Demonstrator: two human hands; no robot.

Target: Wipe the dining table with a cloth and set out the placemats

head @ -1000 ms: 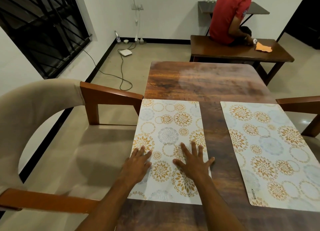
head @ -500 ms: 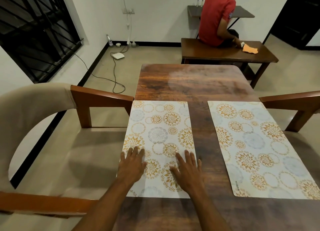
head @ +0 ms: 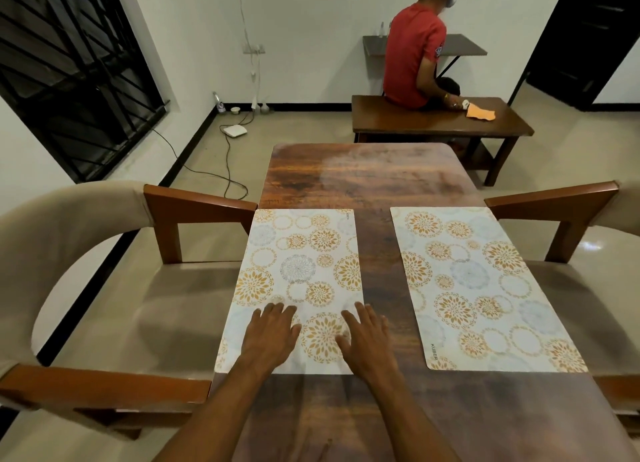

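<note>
Two white placemats with gold and grey flower circles lie side by side on the dark wooden dining table (head: 360,177). My left hand (head: 270,333) and my right hand (head: 367,337) rest flat, fingers straight, on the near end of the left placemat (head: 301,264). The right placemat (head: 478,281) lies untouched near the table's right edge. No cloth is in either hand.
A beige chair with wooden arms (head: 194,205) stands at the table's left side, another chair (head: 554,198) at its right. Beyond the table, a person in a red shirt (head: 412,53) sits on a low wooden bench (head: 429,122) beside an orange cloth (head: 479,112). Cables (head: 228,164) trail across the floor at left.
Both hands have slid toward me along the left placemat, from its middle to its near end. The view has swung a little left, showing more of the room.
</note>
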